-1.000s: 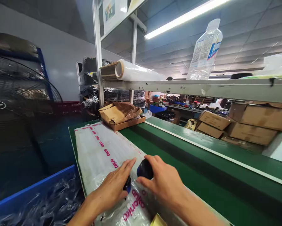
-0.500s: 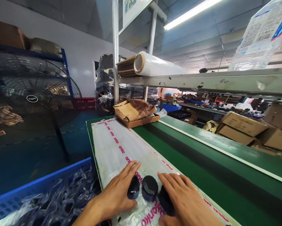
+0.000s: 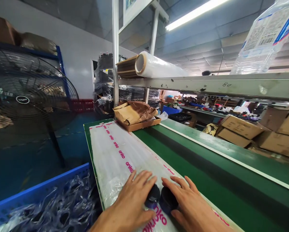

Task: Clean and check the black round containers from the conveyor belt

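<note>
Two dark round objects stand side by side on a white plastic sheet [image 3: 105,154] printed with pink letters. My left hand [image 3: 134,199] curves around the left dark round object [image 3: 153,195], thumb and fingers on either side of it. Against the right dark round object [image 3: 168,198] rests my right hand [image 3: 190,203], its fingers spread and bent over the far side. A third round object seen before is not visible; my left hand may cover it.
On the left is a blue crate [image 3: 38,185] of plastic-wrapped dark items, with a fan [image 3: 23,100] behind. A cardboard tray [image 3: 144,125] holding brown paper sits at the far end. The green belt [image 3: 183,154] runs along the right.
My left hand has moved right, closer to my right hand. Three dark round objects showed between my hands; now two show. The view has shifted slightly.
</note>
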A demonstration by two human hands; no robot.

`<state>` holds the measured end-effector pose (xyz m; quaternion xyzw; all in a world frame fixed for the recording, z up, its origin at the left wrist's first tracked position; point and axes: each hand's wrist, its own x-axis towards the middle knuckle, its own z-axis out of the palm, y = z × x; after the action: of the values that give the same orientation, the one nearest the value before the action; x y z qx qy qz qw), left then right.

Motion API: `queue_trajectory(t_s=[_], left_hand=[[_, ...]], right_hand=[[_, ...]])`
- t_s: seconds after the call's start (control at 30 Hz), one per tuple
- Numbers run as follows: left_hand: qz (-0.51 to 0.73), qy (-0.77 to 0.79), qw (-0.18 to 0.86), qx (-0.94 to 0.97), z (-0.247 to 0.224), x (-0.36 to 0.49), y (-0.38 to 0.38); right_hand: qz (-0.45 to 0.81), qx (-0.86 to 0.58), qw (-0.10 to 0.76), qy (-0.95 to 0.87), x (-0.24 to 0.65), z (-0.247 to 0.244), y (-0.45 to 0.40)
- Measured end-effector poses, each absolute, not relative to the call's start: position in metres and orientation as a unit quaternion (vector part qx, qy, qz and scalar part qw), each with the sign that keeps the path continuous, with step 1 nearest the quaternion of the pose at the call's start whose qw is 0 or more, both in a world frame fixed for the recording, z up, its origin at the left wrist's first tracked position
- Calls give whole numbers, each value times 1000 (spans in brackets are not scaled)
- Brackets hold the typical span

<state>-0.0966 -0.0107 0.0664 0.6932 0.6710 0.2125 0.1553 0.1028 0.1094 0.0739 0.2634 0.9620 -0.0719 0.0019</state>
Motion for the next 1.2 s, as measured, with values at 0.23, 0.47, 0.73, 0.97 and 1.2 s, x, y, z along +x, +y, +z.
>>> queue_trajectory(t_s=[0.23, 0.47, 0.73, 0.97, 1.2], left_hand=[[196, 710, 90, 671, 59, -84, 17], [187, 757, 72, 622, 61, -76, 24], [156, 730, 113, 656, 75, -83, 23], [134, 709, 82, 687, 73, -80, 20], [110, 698, 95, 701, 82, -81, 17]], right_hand=[[-119, 269, 55, 954, 91, 105, 113], [-123, 266, -50, 955, 95, 92, 117], [-158, 249, -58, 954, 108, 89, 123], [-95, 258, -77, 958, 106, 92, 115], [-31, 246, -92, 964, 95, 94, 116]])
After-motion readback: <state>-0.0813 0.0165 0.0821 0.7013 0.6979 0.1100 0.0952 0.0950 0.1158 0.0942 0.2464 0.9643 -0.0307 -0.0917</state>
